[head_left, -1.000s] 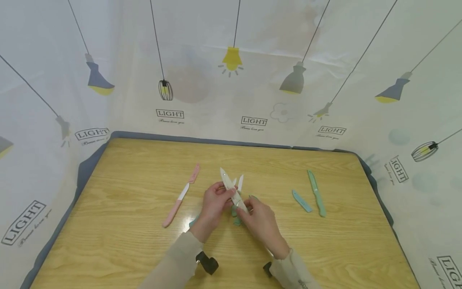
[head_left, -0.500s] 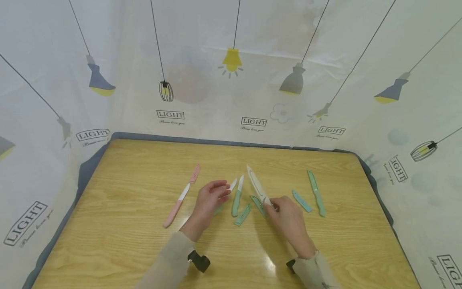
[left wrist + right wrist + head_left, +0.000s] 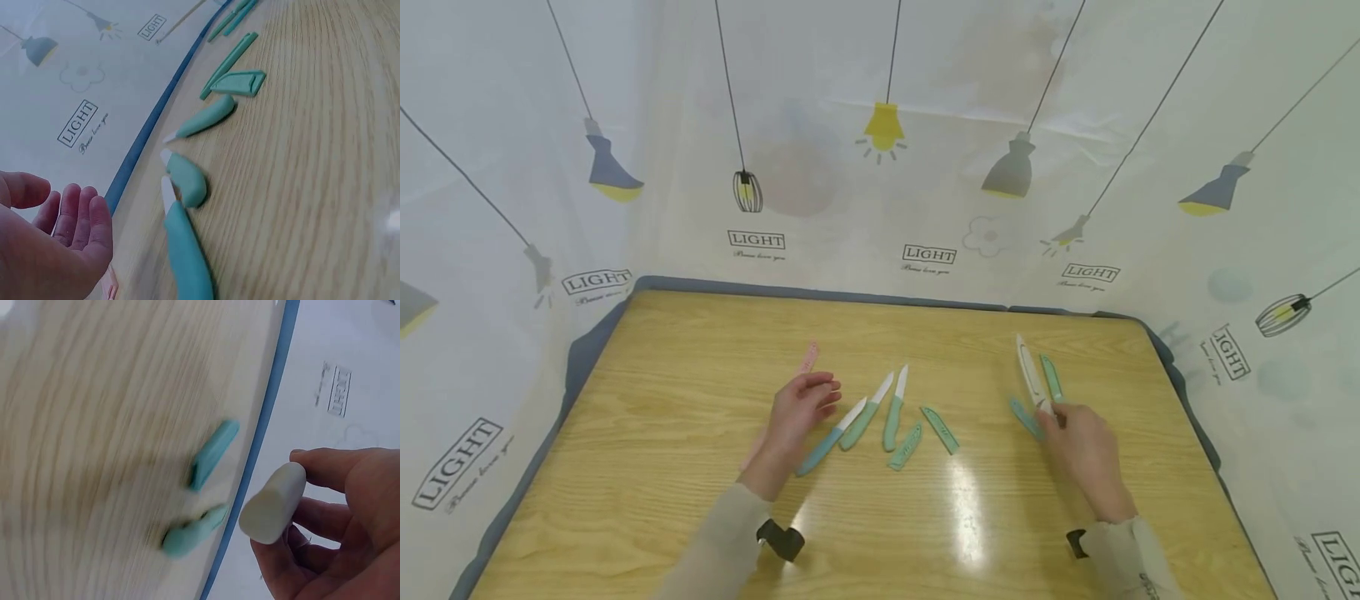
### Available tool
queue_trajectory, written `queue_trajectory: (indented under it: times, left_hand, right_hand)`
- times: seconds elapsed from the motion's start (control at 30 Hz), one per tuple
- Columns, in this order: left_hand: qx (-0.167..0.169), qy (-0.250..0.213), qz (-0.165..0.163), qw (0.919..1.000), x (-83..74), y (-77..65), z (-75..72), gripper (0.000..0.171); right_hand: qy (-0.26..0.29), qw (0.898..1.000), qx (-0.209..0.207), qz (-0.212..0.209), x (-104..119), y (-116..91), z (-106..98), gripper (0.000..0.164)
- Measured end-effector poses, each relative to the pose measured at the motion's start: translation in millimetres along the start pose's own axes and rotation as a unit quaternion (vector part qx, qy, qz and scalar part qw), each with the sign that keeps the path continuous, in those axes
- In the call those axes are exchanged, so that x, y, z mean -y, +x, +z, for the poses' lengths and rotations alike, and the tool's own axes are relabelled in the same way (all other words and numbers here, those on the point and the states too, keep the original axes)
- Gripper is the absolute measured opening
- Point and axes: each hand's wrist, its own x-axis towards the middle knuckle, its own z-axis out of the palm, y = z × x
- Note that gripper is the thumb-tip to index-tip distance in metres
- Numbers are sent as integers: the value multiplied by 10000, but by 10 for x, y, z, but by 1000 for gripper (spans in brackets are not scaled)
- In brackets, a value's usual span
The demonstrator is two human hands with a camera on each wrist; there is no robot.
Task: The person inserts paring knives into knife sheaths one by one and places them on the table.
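Observation:
My right hand point(image 3: 1086, 454) grips a white knife point(image 3: 273, 503) by its handle. Its covered blade points away, above the blue sheath point(image 3: 1024, 417) and beside a sheathed green knife point(image 3: 1051, 377). The left hand point(image 3: 797, 417) hovers with relaxed fingers and nothing in them, over a pink knife that it mostly hides. Beyond those fingers shows the pink sheath point(image 3: 809, 358). Just right of the left hand lie a blue knife point(image 3: 822, 452) and two green knives, one leaning near it point(image 3: 857, 429) and one farther right point(image 3: 891, 427), all with bare white blades.
Two green sheaths lie mid-table, one nearer point(image 3: 906, 447) and one to its right point(image 3: 940, 429). The wooden table point(image 3: 880, 533) ends at a blue-grey border point(image 3: 820, 292) along a white printed curtain point(image 3: 850, 217).
Both hands held the white knife at the middle. The left hand let go and drew left; the right carried the knife right, over to the blue sheath and sheathed green knife.

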Motion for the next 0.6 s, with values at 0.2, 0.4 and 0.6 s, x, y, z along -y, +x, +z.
queue_trajectory:
  times: [0.2, 0.4, 0.6]
  left_hand:
    - [-145, 187, 78, 9997, -15, -11, -133, 30]
    - [-277, 188, 118, 9994, -28, -22, -218, 30]
    - [-240, 263, 181, 9992, -47, -42, -244, 31]
  right_hand:
    - [-317, 9992, 112, 226, -289, 83, -137, 53]
    - [-525, 9980, 120, 344, -561, 153, -186, 50]
    - [-623, 9971, 133, 409, -721, 219, -145, 40]
